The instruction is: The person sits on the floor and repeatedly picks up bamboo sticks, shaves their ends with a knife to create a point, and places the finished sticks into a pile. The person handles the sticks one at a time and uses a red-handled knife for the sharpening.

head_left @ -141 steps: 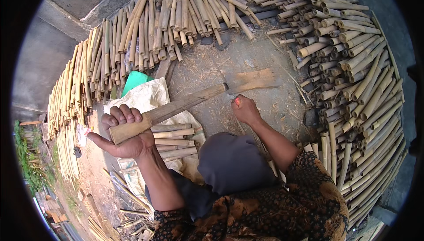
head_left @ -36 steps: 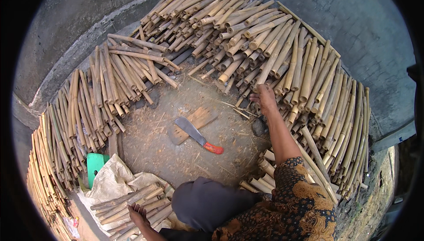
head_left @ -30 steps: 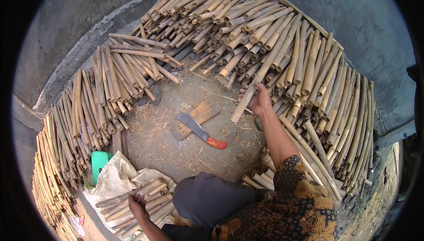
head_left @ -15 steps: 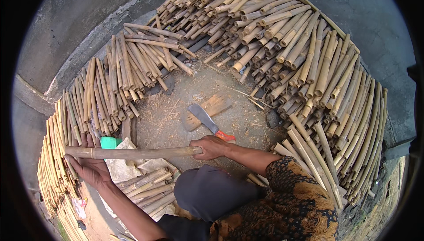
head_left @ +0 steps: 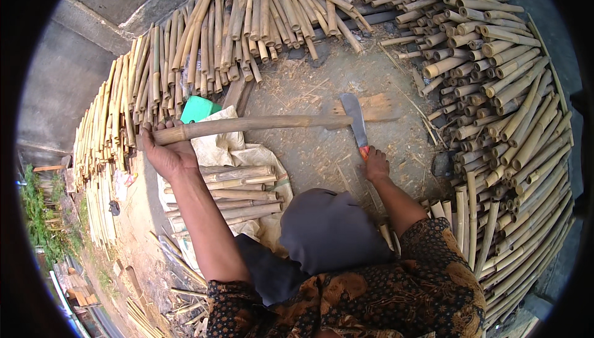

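Observation:
My left hand (head_left: 173,155) is closed round the near end of a bamboo pole (head_left: 266,123), palm beneath it. The pole runs nearly level to the right, and its far end lies at the edge of a wooden block (head_left: 382,108) on the ground. Gripped in my right hand (head_left: 376,166) is the red handle of a machete (head_left: 354,115). Its wide grey blade points away from me and crosses by the pole's far end; whether blade and bamboo touch I cannot tell.
Cut bamboo poles (head_left: 507,90) are stacked along the right, with more poles (head_left: 247,16) leaning on the far wall. Shorter pieces (head_left: 241,195) lie on a pale sack (head_left: 272,155) beside my knee. A green container (head_left: 199,109) stands beyond the sack. Chips litter the ground.
My right hand has let go of the bamboo pole and taken hold of the machete by its handle. The pole's far end now reaches the block. The view has swung left.

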The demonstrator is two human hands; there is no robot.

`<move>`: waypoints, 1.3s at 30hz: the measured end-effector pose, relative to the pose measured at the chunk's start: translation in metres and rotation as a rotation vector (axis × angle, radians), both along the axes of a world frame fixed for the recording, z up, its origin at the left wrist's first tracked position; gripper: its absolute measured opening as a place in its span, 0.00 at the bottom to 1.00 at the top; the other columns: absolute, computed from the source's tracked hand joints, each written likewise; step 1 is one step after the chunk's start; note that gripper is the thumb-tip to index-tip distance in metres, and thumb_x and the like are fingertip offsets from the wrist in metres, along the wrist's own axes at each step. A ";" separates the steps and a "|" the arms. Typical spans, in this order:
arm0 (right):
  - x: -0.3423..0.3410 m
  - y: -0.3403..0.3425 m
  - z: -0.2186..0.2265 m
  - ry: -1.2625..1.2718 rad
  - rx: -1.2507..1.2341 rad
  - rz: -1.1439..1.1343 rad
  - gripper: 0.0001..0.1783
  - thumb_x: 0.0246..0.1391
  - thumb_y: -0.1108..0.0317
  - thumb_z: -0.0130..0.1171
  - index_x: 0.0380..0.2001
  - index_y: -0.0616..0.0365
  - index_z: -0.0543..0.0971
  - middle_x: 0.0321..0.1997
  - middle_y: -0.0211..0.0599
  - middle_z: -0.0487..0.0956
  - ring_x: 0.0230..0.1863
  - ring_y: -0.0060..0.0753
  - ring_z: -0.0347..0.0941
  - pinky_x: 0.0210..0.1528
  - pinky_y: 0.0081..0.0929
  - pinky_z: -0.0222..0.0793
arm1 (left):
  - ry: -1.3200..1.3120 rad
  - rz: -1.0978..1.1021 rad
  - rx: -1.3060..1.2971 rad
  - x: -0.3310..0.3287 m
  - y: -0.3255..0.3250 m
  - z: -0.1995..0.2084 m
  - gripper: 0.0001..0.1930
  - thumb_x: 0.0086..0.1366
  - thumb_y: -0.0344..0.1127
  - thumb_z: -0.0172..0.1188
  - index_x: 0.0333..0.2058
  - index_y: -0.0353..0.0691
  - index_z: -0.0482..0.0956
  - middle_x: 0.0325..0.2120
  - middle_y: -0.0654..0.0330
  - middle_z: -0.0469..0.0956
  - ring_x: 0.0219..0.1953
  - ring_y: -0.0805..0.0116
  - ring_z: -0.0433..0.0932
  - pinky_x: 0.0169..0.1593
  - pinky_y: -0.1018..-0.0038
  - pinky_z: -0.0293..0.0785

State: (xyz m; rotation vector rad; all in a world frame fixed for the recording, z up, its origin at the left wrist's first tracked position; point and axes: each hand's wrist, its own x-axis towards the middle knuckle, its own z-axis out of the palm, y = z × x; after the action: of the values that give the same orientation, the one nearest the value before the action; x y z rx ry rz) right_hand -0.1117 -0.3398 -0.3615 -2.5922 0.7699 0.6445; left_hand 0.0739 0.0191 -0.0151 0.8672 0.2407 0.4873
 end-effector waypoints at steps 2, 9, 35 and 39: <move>0.005 -0.001 -0.015 0.035 0.009 0.014 0.40 0.50 0.49 0.70 0.59 0.58 0.66 0.64 0.52 0.68 0.66 0.53 0.67 0.63 0.46 0.69 | -0.030 0.018 0.041 -0.002 0.003 0.001 0.14 0.77 0.45 0.48 0.48 0.40 0.69 0.36 0.59 0.68 0.42 0.64 0.70 0.55 0.54 0.72; 0.007 -0.001 -0.009 -0.267 0.225 -0.361 0.26 0.52 0.53 0.63 0.47 0.60 0.74 0.43 0.57 0.82 0.45 0.58 0.81 0.49 0.47 0.74 | 0.009 -0.052 0.088 -0.021 0.017 0.011 0.23 0.74 0.47 0.54 0.58 0.38 0.64 0.53 0.52 0.73 0.58 0.57 0.71 0.61 0.46 0.70; 0.064 0.073 0.125 -0.566 0.501 0.023 0.18 0.59 0.56 0.58 0.37 0.64 0.78 0.32 0.62 0.80 0.39 0.68 0.78 0.42 0.53 0.73 | -0.318 -0.229 0.115 -0.085 -0.022 0.037 0.17 0.76 0.45 0.44 0.27 0.46 0.64 0.19 0.65 0.61 0.24 0.71 0.61 0.40 0.68 0.65; 0.077 0.070 0.121 -0.571 0.441 -0.018 0.19 0.59 0.55 0.57 0.39 0.63 0.79 0.34 0.63 0.81 0.40 0.68 0.78 0.43 0.53 0.73 | -0.329 -0.309 0.111 -0.087 -0.014 0.036 0.22 0.77 0.47 0.41 0.21 0.49 0.60 0.14 0.67 0.58 0.17 0.73 0.56 0.33 0.69 0.61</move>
State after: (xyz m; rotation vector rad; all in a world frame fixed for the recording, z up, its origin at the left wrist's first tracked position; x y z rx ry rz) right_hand -0.0347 -0.2700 -0.2408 -2.1836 0.4050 0.0352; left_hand -0.0131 0.0049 0.0209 0.8989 -0.2217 0.3486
